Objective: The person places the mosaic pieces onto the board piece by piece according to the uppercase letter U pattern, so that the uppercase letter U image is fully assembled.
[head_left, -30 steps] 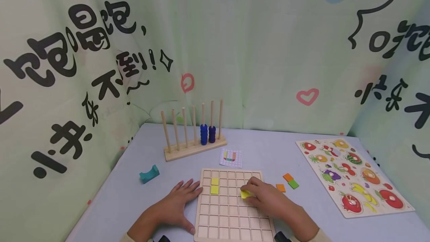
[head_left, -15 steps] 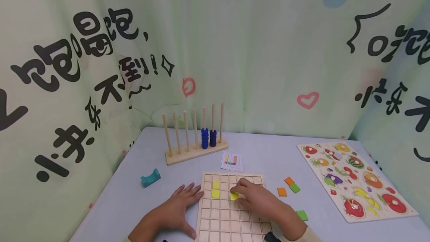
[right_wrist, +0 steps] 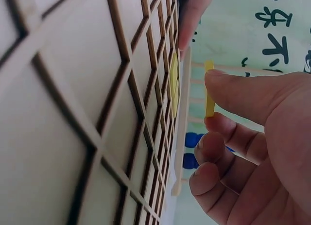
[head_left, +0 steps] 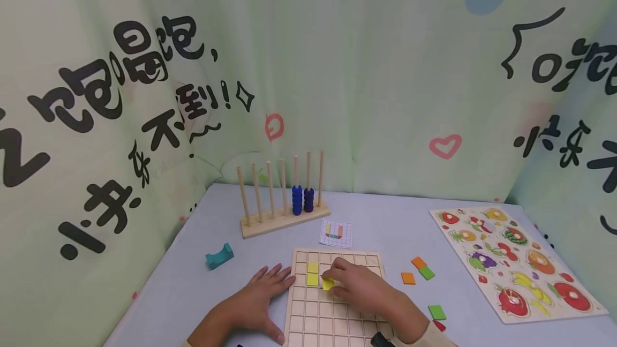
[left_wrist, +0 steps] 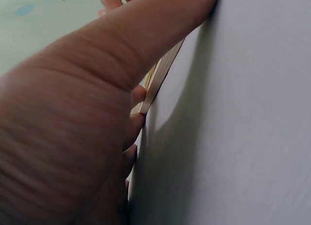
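Note:
In the head view a wooden grid board (head_left: pixel 308 325) lies on the table with two yellow square tiles (head_left: pixel 313 279) set in neighbouring cells near its upper left. My right hand (head_left: pixel 359 285) pinches another yellow tile (right_wrist: pixel 210 91) between thumb and finger. The right wrist view shows that tile on edge, held above the board and apart from it. My left hand (head_left: pixel 255 301) lies with fingers spread along the board's left side, fingertips and thumb touching its edge. From the left wrist view, the hand (left_wrist: pixel 73 118) covers most of the board's edge.
Right of the board lie orange tiles (head_left: pixel 408 278), green tiles (head_left: pixel 437 312) and a red piece (head_left: pixel 439 325). Behind it are a small pattern card (head_left: pixel 336 234) and a peg stand (head_left: pixel 284 221) with blue beads. A teal block (head_left: pixel 219 256) sits left, a fruit puzzle board (head_left: pixel 518 266) far right.
My right hand has moved left across the board with the yellow tile, closer to the two set tiles. The left hand stays at the board's edge. The head view has shifted slightly.

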Demonstrator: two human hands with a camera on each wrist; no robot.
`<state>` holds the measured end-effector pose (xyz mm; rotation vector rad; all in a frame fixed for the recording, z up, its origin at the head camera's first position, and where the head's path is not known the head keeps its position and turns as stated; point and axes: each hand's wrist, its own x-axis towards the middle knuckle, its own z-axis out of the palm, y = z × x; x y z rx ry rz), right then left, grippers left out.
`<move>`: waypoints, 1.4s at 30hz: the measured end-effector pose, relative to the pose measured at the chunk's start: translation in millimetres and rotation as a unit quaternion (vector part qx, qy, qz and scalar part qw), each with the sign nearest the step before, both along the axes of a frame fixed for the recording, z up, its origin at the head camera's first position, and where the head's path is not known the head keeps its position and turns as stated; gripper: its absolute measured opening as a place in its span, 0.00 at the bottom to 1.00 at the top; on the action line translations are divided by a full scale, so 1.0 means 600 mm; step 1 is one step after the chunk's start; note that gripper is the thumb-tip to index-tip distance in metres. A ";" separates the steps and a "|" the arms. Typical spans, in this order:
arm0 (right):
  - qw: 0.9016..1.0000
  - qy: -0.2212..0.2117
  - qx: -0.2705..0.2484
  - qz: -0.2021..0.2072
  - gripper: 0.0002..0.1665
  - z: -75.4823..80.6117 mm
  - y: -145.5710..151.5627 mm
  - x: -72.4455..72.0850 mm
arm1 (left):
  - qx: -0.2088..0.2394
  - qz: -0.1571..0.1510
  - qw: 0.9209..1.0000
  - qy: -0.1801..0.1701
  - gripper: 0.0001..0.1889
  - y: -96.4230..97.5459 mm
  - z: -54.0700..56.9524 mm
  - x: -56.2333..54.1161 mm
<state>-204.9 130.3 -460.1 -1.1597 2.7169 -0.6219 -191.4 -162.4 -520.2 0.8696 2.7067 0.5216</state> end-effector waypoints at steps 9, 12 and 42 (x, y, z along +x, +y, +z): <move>1.000 0.003 0.012 0.010 0.16 -0.010 -0.020 0.000 | -0.002 -0.004 1.000 0.009 0.64 -0.001 0.003 -0.002; 1.000 0.006 0.009 0.016 0.15 -0.012 -0.026 0.000 | -0.004 0.000 1.000 0.006 0.65 0.000 0.004 -0.002; 1.000 -0.005 0.026 0.016 0.16 -0.043 -0.054 -0.010 | -0.004 0.000 1.000 -0.002 0.64 0.003 0.004 -0.001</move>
